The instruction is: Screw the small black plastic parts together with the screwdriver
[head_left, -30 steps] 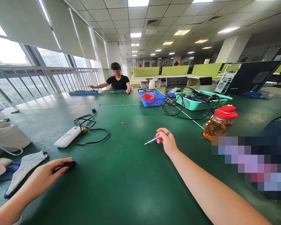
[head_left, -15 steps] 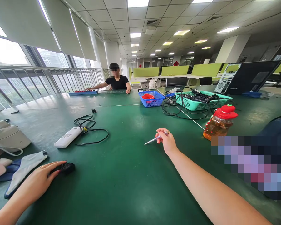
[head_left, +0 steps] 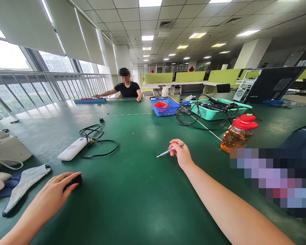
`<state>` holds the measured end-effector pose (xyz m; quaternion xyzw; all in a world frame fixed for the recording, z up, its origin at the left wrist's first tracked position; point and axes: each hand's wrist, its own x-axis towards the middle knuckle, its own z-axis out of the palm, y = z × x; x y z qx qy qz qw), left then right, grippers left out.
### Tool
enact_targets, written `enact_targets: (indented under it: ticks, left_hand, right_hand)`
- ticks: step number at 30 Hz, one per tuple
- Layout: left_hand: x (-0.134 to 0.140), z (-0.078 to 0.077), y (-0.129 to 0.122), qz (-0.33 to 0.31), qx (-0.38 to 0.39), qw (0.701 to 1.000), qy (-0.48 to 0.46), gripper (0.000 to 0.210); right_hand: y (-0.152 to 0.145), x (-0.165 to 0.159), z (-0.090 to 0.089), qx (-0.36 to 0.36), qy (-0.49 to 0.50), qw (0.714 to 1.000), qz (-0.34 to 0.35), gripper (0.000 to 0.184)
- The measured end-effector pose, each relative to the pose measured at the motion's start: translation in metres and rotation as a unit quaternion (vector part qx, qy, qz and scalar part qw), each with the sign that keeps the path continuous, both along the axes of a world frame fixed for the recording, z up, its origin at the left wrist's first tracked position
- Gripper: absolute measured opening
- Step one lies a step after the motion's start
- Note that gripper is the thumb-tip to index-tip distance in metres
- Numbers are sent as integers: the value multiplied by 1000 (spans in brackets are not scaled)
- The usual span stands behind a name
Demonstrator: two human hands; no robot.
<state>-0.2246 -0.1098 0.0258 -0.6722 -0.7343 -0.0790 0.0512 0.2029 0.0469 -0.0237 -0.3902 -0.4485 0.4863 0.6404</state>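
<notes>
My left hand (head_left: 56, 189) rests low at the left, its thumb and fingers closed around a small black object (head_left: 78, 179) on the green table. The fingers cover most of that object, so its kind is unclear. Near the middle, my right hand (head_left: 180, 152) grips a slim screwdriver (head_left: 164, 153) with a thin silvery shaft. Its tip points left and slightly down, just over the tabletop. Beyond my left hand lies a white power bank (head_left: 73, 149) with a black cable (head_left: 102, 156) looped beside it.
Left are a folded cloth (head_left: 28, 182) and a beige bottle (head_left: 9, 148). A blue basket (head_left: 165, 110), a teal basket (head_left: 211, 115) with cables, and a red-lidded bottle (head_left: 238, 136) stand at the right. A person (head_left: 127, 89) sits across the table (head_left: 132, 204) by a blue tray (head_left: 90, 100).
My left hand has slid right and further over the black object, its fingers now around it. My right hand and the screwdriver have hardly moved.
</notes>
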Motion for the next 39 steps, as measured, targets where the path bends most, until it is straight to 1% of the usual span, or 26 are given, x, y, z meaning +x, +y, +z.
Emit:
enact_targets:
  ticks: [3,8,12,15,17,19,22,24,25,27,29,30,32,35,37,39]
  left_hand:
    - [2,2,1,13,-6,1000,5,60]
    - [2,3,3,32,-72,997,-8,66]
    - [-6,2,6,38,-52,998,-2,66]
    - [0,9,9,43,-60,997,-5,60]
    - [18,18,11,16,-60,998,-29,57]
    - [48,27,14,-58,-45,995,-70,53]
    - [105,37,31,-175,-11,979,-103,49]
    - [143,38,54,-227,-3,968,-104,45]
    - [160,36,67,-243,-5,965,-101,45]
    - [190,28,97,-250,-13,963,-95,47]
    - [212,15,123,-268,-26,958,-98,49]
    - [220,8,133,-277,-36,955,-103,49]
    - [230,-5,146,-292,-52,947,-121,49]
    - [232,-22,151,-295,-44,939,-170,48]
    - [228,-29,151,-288,-34,934,-211,50]
    - [222,-33,151,-278,-35,927,-248,52]
  right_hand:
    - [0,0,0,-2,0,1000,2,17]
    - [0,-1,-1,-1,-3,1000,0,18]
    - [0,-1,0,6,-13,1000,1,18]
    - [-4,-3,4,25,-42,999,0,17]
    - [-11,-6,10,48,-82,995,-1,17]
    - [-21,-10,16,84,-156,984,4,15]
    - [-36,-16,24,158,-271,949,29,9]
    - [-43,-19,27,218,-341,913,53,8]
    - [-45,-19,29,244,-372,893,70,9]
    - [-47,-19,30,288,-421,854,102,11]
    - [-48,-18,31,317,-448,827,119,18]
    - [-48,-18,31,329,-454,819,120,22]
    - [-48,-17,32,346,-456,812,114,29]
    - [-48,-16,33,358,-454,812,81,38]
    - [-48,-16,33,350,-461,814,45,44]
    - [-47,-15,32,342,-470,813,18,51]
